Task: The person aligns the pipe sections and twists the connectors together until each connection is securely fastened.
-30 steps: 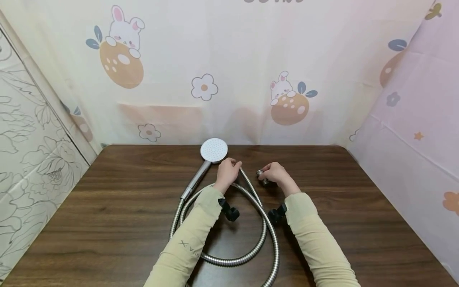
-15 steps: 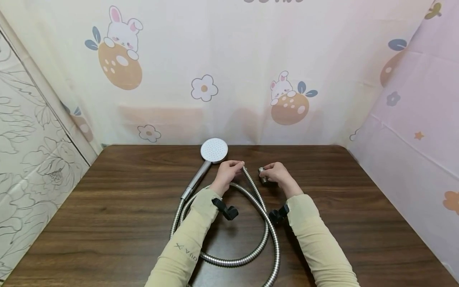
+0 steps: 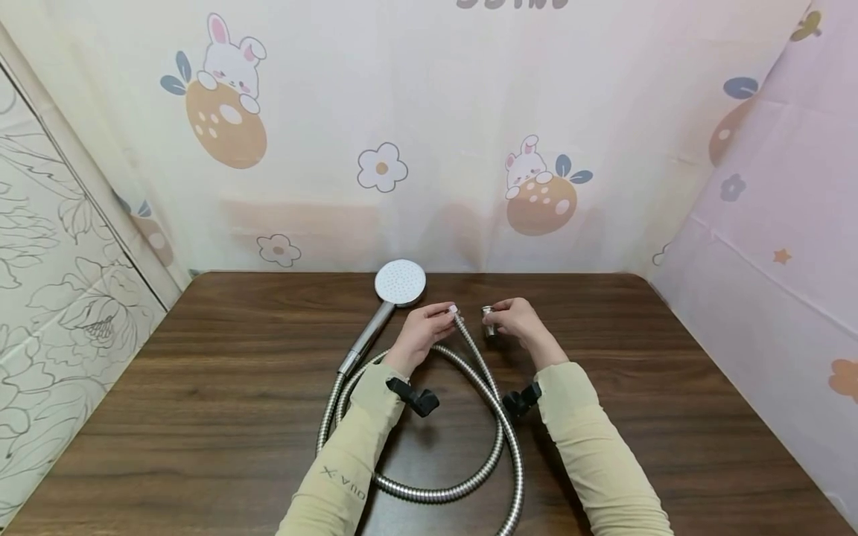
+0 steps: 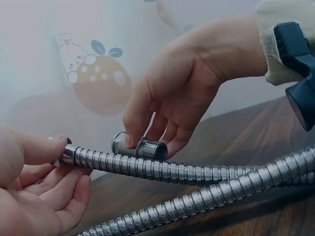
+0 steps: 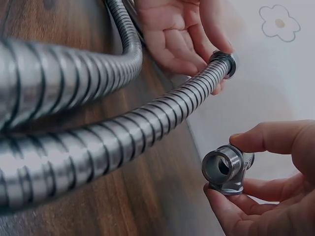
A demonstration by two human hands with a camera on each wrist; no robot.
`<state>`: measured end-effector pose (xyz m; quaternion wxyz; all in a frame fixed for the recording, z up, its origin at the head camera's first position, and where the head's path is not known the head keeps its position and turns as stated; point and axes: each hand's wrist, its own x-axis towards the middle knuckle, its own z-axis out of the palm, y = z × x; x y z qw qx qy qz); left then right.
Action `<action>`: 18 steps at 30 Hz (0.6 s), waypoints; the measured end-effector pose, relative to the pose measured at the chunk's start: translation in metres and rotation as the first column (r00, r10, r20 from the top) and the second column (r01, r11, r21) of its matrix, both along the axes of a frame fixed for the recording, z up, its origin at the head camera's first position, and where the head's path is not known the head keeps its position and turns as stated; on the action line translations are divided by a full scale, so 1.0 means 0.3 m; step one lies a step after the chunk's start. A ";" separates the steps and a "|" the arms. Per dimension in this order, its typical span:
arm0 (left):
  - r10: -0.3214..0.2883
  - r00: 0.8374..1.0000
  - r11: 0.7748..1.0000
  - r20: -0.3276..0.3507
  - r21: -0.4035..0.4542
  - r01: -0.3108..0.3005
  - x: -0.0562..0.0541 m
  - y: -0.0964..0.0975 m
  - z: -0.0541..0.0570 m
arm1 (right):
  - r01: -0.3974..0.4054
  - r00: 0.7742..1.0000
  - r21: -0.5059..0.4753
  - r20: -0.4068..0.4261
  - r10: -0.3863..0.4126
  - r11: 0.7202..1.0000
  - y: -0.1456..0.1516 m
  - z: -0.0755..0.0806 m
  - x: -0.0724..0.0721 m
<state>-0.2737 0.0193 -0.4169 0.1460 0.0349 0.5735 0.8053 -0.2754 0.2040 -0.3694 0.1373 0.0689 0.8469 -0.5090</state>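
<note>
My left hand pinches the end of a ribbed metal shower hose between thumb and fingers, just above the table. In the right wrist view the hose's end collar shows under the thumb. My right hand holds a small metal pipe fitting by its sides, with an open round mouth on one end. Threads on the fitting show in the left wrist view. The two hands are a short gap apart. To the left lies a shower head with a white face, joined to the hose's other end.
Loops of the hose spread across the wooden table beneath and between the forearms. A black wrist mount sits on the left sleeve, another mount on the right. Behind the table hangs a printed curtain.
The left hand has turned and shifted slightly right with the hose end, so the tip now shows. The right hand has raised the fitting a little and tilted it more upright.
</note>
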 end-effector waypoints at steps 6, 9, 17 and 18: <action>0.008 0.998 0.991 0.055 0.133 -0.015 0.006 -0.005 -0.002 | 0.010 0.999 -0.020 -0.035 -0.011 1.000 -0.009 0.009 0.007; -0.010 0.996 0.978 0.091 0.209 -0.009 0.005 -0.007 0.005 | 0.004 0.999 -0.018 -0.039 -0.005 1.000 -0.010 0.011 0.009; -0.125 0.984 0.930 0.128 0.360 0.072 0.017 -0.019 0.025 | -0.004 0.999 0.014 -0.046 0.004 1.000 -0.017 0.010 0.017; -0.138 0.983 0.928 0.117 0.361 0.088 0.019 -0.020 0.028 | -0.002 0.999 0.017 -0.052 0.003 1.000 -0.018 0.010 0.016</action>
